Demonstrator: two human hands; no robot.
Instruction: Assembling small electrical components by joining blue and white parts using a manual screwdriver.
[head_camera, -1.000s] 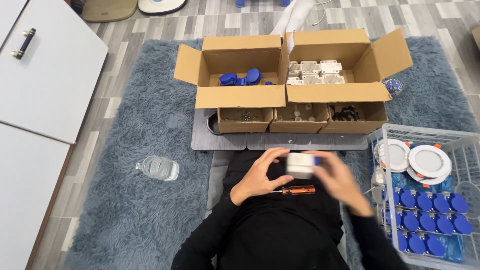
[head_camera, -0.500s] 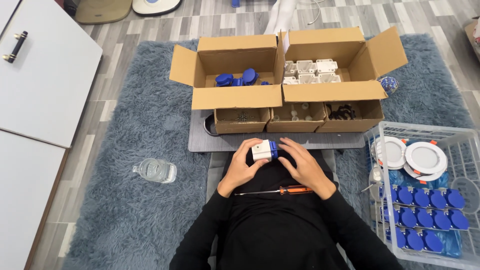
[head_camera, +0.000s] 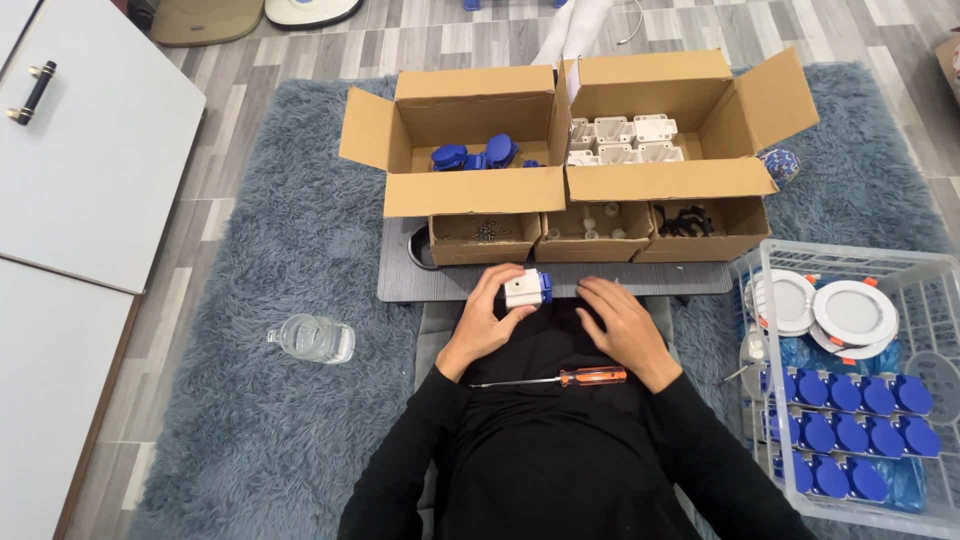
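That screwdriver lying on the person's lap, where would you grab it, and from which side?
Best guess: by the orange handle, coming down from above. The screwdriver lies flat across the lap, thin metal shaft pointing toward the left arm's side, thick handle toward the right hand. The handle is the widest part and lies bare, just below that empty hand; the left hand is busy holding a small white and blue box.

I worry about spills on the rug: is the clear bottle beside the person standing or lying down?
Lying down. The clear bottle rests on its side on the grey rug. Whether it is capped, cannot tell.
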